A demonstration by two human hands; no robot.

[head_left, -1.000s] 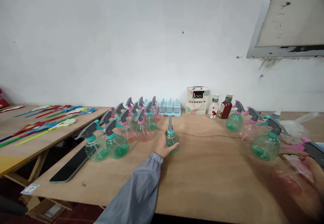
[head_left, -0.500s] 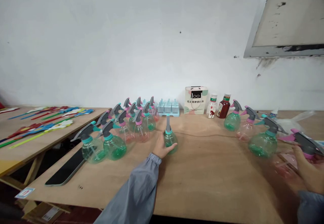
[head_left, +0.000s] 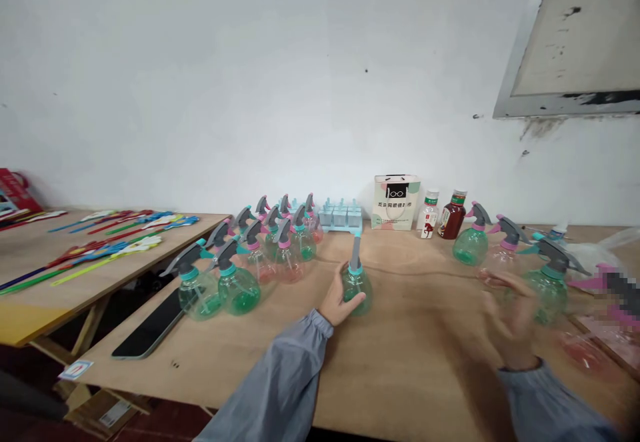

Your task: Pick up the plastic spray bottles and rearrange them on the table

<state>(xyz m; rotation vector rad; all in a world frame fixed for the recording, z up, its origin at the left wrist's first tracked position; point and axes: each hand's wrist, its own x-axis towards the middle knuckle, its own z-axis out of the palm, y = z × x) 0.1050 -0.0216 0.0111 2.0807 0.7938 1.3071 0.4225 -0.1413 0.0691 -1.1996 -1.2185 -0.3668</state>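
Note:
My left hand [head_left: 343,299] is wrapped round the near side of a clear green spray bottle [head_left: 359,289] with a grey and turquoise trigger head, upright on the wooden table. My right hand [head_left: 513,322], blurred by motion, has its fingers apart and nothing visible in them. It hovers in front of a green spray bottle [head_left: 549,295], partly covering it. Behind stand a pink spray bottle [head_left: 505,255] and another green spray bottle [head_left: 470,245]. At the right edge is a spray bottle with a pink and grey head [head_left: 623,295].
Several green and pink spray bottles [head_left: 240,289] stand in a group at left, beside a black phone [head_left: 147,329]. Along the wall are light-blue ice-pop moulds [head_left: 341,217], a paper bag [head_left: 397,205] and two drink bottles [head_left: 453,219]. Colourful hand-shaped sticks [head_left: 107,249] lie on another table.
My right hand has come away from the pink-headed spray bottle at the right and moved left. My left hand stays on its green bottle. The view has shifted slightly left.

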